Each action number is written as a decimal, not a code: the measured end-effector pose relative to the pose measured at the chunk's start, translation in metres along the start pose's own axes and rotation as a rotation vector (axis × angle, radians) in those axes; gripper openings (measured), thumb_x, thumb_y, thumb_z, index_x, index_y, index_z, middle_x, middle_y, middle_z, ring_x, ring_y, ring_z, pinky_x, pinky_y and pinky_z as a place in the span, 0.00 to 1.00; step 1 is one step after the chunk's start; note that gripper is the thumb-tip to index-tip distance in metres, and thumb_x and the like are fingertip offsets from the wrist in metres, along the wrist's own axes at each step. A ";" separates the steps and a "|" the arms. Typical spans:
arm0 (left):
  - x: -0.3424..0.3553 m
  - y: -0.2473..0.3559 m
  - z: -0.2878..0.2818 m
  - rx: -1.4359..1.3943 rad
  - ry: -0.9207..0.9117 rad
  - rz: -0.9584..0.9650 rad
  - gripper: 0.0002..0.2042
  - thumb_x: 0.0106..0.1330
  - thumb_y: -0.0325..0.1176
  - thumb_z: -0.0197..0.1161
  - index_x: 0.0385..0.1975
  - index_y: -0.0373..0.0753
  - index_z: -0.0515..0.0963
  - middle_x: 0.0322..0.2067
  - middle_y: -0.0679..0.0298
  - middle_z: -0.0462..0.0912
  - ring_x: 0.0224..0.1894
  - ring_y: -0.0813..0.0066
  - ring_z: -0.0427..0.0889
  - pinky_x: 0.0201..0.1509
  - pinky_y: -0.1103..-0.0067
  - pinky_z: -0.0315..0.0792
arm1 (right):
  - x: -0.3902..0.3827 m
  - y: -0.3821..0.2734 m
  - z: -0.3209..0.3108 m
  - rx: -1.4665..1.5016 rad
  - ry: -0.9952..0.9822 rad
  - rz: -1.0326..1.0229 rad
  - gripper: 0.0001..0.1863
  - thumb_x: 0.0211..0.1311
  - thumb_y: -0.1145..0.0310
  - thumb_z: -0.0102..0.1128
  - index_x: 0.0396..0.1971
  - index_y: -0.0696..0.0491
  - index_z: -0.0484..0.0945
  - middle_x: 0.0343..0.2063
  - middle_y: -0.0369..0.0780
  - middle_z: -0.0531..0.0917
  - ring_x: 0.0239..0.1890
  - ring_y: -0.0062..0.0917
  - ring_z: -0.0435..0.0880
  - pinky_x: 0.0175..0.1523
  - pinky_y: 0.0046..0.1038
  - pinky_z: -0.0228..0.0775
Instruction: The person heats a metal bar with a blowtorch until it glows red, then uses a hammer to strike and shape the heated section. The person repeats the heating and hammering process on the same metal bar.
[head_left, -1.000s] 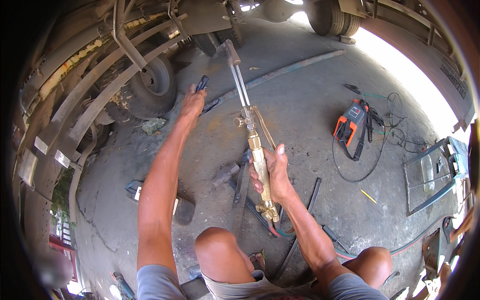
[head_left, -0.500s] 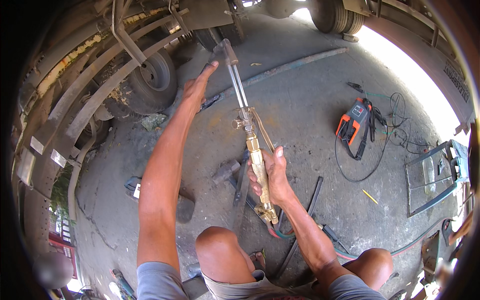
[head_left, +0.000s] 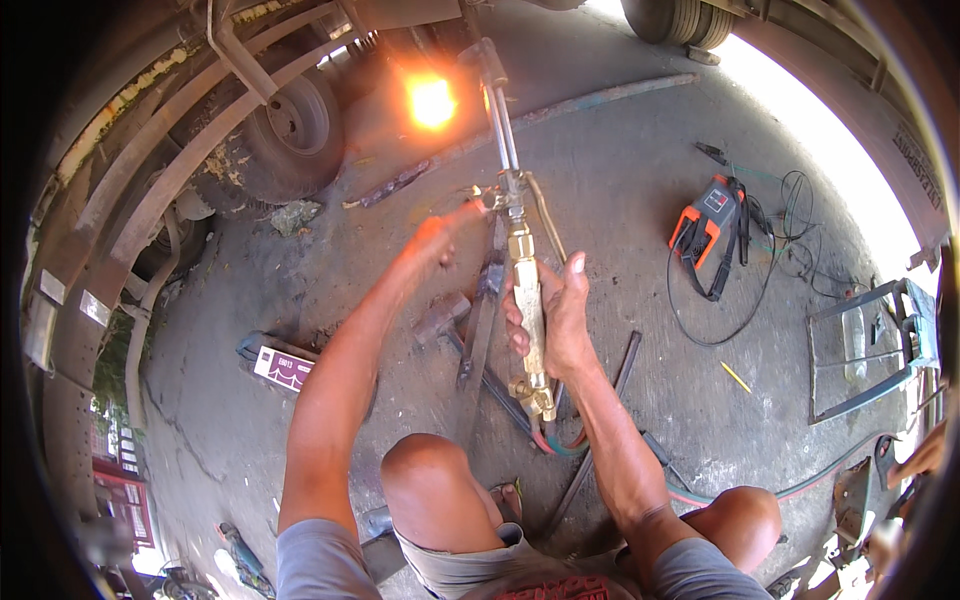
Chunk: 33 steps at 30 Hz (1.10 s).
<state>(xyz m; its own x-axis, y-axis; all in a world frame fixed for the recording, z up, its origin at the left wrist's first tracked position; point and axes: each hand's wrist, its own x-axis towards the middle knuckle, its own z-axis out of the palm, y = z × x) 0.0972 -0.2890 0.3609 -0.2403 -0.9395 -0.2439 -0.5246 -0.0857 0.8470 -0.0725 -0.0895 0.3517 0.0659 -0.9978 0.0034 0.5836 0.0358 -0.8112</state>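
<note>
A brass cutting torch (head_left: 529, 330) with two silver tubes and an angled head (head_left: 487, 62) points away from me. My right hand (head_left: 562, 315) is wrapped round its brass handle, thumb along the side, below the long lever (head_left: 547, 215). The fingers of my left hand (head_left: 440, 238) pinch the small valve knob (head_left: 484, 198) on the torch's left side; their tips are slightly blurred. A bright orange flame (head_left: 432, 102) glows to the left of the torch head. Red and green hoses (head_left: 562, 447) leave the handle's lower end.
A hammer (head_left: 440, 316) and metal bars (head_left: 482, 325) lie beneath the torch. A white-and-purple box (head_left: 283, 368) is at left. An orange-and-black device (head_left: 709, 222) with cables, a yellow stick (head_left: 736, 377) and a blue frame (head_left: 865, 405) are at right. Truck wheels (head_left: 297, 125) stand beyond.
A flame has appeared by the torch head. My left hand has come back from near the head to the valve knob. The torch has shifted slightly right and away.
</note>
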 end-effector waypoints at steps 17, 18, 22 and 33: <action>-0.178 0.031 0.094 0.412 -0.276 0.033 0.22 0.76 0.46 0.63 0.57 0.33 0.78 0.49 0.52 0.84 0.52 0.57 0.83 0.57 0.64 0.73 | 0.027 -0.021 -0.071 0.299 0.152 -0.088 0.51 0.58 0.11 0.22 0.36 0.51 0.67 0.18 0.33 0.68 0.15 0.18 0.64 0.18 0.23 0.56; -0.179 0.040 0.099 0.350 -0.310 -0.179 0.22 0.76 0.46 0.64 0.57 0.33 0.78 0.50 0.53 0.85 0.52 0.58 0.83 0.57 0.64 0.74 | 0.027 -0.022 -0.076 0.307 0.146 -0.099 0.51 0.58 0.11 0.22 0.36 0.51 0.67 0.19 0.33 0.68 0.15 0.18 0.64 0.18 0.23 0.55; -0.181 0.002 0.118 -0.150 -0.224 -0.099 0.21 0.79 0.48 0.59 0.52 0.33 0.84 0.38 0.60 0.84 0.44 0.69 0.82 0.52 0.69 0.73 | 0.028 -0.025 -0.073 0.347 0.123 -0.100 0.52 0.57 0.10 0.24 0.36 0.51 0.67 0.19 0.33 0.68 0.15 0.18 0.64 0.19 0.23 0.55; -0.176 -0.027 0.134 -0.070 -0.161 0.180 0.24 0.79 0.49 0.58 0.61 0.35 0.80 0.50 0.55 0.87 0.54 0.70 0.81 0.61 0.70 0.72 | 0.022 -0.022 -0.074 0.262 0.156 -0.087 0.50 0.58 0.11 0.27 0.35 0.51 0.68 0.18 0.33 0.68 0.15 0.18 0.64 0.19 0.23 0.54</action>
<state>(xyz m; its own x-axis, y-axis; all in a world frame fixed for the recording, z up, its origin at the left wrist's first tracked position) 0.0439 -0.0768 0.3177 -0.4548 -0.8772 -0.1538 -0.4052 0.0501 0.9129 -0.1438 -0.1166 0.3265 -0.1064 -0.9935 -0.0396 0.7716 -0.0574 -0.6336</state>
